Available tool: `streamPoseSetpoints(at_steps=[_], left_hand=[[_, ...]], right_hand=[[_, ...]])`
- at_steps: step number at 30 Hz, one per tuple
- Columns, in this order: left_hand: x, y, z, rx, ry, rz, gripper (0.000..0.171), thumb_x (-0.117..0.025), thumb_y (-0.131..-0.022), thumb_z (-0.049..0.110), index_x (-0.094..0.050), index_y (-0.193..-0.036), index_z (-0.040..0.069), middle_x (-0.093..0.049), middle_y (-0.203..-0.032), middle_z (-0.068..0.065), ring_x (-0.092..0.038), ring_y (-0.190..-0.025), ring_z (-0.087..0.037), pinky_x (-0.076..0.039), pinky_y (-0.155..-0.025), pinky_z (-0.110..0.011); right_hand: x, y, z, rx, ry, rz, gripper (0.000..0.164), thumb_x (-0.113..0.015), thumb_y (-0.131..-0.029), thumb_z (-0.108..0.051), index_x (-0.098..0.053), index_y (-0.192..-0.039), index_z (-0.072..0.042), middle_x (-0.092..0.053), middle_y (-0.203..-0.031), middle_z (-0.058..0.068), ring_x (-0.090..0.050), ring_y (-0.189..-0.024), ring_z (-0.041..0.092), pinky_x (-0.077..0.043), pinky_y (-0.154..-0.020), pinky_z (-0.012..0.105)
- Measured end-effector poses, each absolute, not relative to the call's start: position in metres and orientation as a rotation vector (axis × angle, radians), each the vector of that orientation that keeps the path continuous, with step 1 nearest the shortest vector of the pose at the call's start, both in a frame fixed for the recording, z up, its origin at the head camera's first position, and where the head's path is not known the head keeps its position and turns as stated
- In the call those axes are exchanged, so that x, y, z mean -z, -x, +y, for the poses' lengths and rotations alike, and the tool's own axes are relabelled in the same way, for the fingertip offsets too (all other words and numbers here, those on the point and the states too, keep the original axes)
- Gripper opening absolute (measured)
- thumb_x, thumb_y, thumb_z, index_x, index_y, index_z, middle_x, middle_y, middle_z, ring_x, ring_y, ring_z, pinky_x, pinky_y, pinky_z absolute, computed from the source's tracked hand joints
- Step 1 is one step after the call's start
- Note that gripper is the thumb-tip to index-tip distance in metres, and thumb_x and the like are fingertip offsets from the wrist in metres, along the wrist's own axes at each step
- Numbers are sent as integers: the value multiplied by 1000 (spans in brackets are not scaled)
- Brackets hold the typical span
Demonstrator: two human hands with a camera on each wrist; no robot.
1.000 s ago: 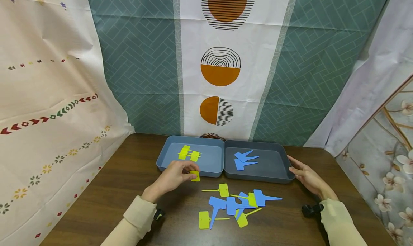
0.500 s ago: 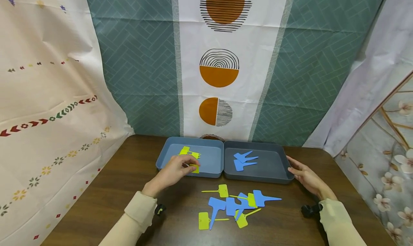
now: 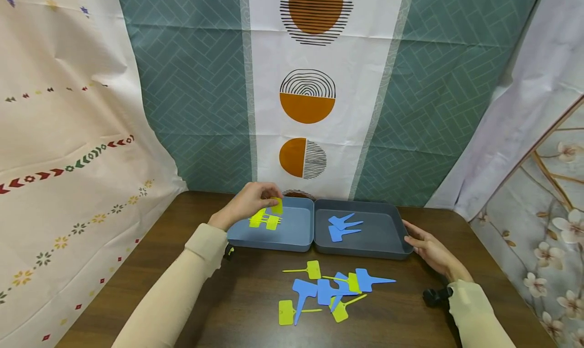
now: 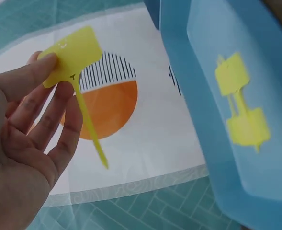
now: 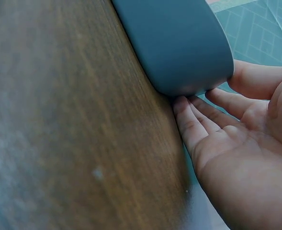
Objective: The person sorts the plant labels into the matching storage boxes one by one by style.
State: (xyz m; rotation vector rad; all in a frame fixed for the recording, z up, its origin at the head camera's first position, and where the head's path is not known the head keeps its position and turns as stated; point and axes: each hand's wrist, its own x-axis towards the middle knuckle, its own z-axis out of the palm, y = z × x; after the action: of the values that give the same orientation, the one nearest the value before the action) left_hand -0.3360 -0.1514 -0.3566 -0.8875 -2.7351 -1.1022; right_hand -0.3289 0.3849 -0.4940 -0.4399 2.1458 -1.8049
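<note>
Closest to me on the table [image 3: 255,307], loose yellow tags [image 3: 286,312] and loose blue tags [image 3: 304,288] lie mixed, some overlapping, just as they did a second ago. My right hand [image 3: 426,245], fingers fairly straight, still rests against the outer end of the dark tray [image 3: 383,231], where only blue tags [image 3: 337,234] lie. Beside it, touching, stands the light blue tray [image 3: 296,236], with overlapping yellow tags [image 3: 272,222] in it. What has just changed is my left hand [image 3: 255,198]: from the near edge of that tray it has moved out toward the far side, pinching a yellow tag [image 4: 76,55] by its wide head, stem free. It's held up, clear of the tray floor, so I'd judge this one isn't set down yet. Behind hangs the patterned cloth [image 3: 196,84].
</note>
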Motion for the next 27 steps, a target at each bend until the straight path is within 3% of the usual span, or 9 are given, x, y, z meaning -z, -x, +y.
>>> streamPoseSetpoints(at_steps=[14,27], left_hand=[[339,392,-136,920,874,-2952,12,-65,-101,2,-76,-104,5,-74,-95,-7,-68,-89,-22,-57,-84,-38],[349,411,-123,786,708,-3114,16,-63,-102,0,-78,-107,2,-72,-103,-11,-63,-92,-24,-57,-84,-34]], right_hand=[[493,328,385,1776,474,2160,70,-40,-113,-11,5,-165,0,15,-169,26,13,-152,52,5,-115,73],[493,328,384,1779,463,2161,69,-40,-113,-11,5,-165,0,16,-169,27,15,-152,52,6,-115,75]])
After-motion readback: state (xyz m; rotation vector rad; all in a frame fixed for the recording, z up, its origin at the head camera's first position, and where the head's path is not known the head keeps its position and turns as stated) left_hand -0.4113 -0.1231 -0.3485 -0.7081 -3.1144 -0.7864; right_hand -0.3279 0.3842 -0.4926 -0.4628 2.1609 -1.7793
